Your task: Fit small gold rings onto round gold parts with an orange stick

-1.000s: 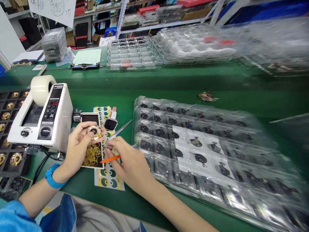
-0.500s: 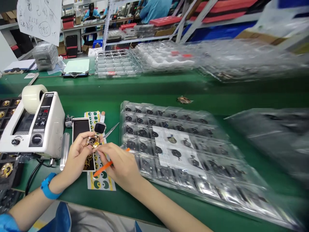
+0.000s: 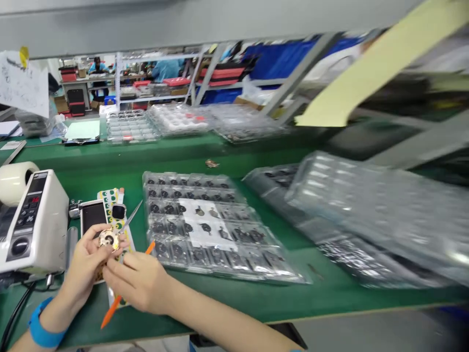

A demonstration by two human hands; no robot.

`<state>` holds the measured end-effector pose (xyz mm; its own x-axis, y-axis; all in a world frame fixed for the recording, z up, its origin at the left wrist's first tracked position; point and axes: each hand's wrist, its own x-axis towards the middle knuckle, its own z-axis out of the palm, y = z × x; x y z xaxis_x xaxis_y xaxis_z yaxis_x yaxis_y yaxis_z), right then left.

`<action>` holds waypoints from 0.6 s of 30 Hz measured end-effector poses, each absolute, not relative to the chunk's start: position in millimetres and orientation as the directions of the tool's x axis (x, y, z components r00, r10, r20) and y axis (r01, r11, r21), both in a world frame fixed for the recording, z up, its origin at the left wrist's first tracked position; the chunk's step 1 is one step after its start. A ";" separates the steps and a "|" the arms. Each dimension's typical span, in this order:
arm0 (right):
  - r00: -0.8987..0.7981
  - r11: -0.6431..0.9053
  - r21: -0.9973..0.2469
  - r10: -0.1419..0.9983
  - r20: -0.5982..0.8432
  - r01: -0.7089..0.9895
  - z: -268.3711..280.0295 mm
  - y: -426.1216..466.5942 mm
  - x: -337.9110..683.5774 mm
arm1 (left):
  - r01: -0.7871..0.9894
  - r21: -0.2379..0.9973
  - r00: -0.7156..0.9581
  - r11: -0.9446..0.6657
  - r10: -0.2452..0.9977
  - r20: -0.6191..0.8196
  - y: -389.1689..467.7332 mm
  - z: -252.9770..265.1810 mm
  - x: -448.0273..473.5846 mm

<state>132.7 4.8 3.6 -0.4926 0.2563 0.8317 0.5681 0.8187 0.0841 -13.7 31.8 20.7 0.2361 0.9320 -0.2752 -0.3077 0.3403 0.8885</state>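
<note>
Left hand (image 3: 86, 264) pinches disc (image 3: 109, 239); right hand (image 3: 141, 283), just below and right of it, holds stick (image 3: 111, 313) slanting lower-left to upper-right.

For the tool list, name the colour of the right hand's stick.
Orange; the stick shows best in head view.

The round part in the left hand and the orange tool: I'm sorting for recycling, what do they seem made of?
Round part: probably metal, shiny pale gold, judging by its bright rim; plated plastic is possible. Orange tool: likely plastic, smooth, from its even, opaque colour.
</note>
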 end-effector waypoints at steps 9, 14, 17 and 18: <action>-0.180 0.304 -0.023 0.623 0.762 0.953 23.1 7.6 329.8 | -0.339 0.901 0.093 0.271 0.963 -0.254 31.2 27.6 -22.0; -0.267 0.307 -0.023 0.860 0.435 0.951 25.1 -7.8 404.4 | -0.339 0.882 0.108 0.328 0.944 -0.311 28.5 25.9 -20.4; -0.310 0.334 -0.015 0.889 0.337 0.942 13.7 -18.4 406.6 | -0.338 0.875 0.128 0.347 0.938 -0.323 29.3 24.2 -19.3; -0.324 0.346 -0.014 0.891 0.319 0.938 8.1 -18.9 403.9 | -0.338 0.876 0.131 0.343 0.939 -0.317 30.0 23.5 -18.9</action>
<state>403.9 -18.9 8.1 -0.3239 0.8906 0.3192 0.9381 0.3460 -0.0137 -18.9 30.0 23.5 0.1309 0.9392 -0.3174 -0.3384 0.3432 0.8762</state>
